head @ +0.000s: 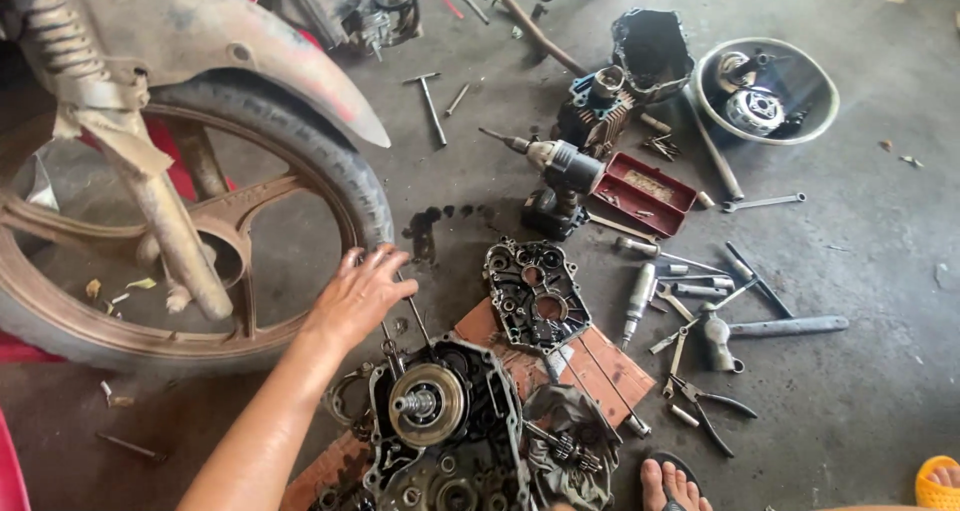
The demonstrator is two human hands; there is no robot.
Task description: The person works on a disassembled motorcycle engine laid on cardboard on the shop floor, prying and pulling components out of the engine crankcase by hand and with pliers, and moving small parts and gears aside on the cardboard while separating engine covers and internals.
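Engine crankcase half [440,426] sits low centre on the concrete floor [860,271], round clutch hub facing up, partly resting on red wooden boards [600,361]. Left hand [358,293] reaches in from the lower left, fingers spread wide, palm down, hovering just above the top edge of the crankcase, near the thin studs [412,316] that stick up from it; whether fingertips touch the studs cannot be told. It holds nothing. Right hand is out of frame.

Second black crankcase cover [535,293] lies just beside the hand to the right, on the boards. Dirty rag [570,441] with small gears lies right of the crankcase. Cordless drill [558,176] stands further up, next to a red parts tray [645,193] and a finned cylinder block [598,111]. Metal bowl [768,91] with engine parts is at upper right. Wrenches, sockets, a hammer [760,329] and pliers [705,406] are scattered on the floor at right. Motorcycle rear wheel [190,221] with rusty spokes and a worn tyre fills the left side, close to the hand. Bare toes in a sandal [675,483] show at the bottom edge.
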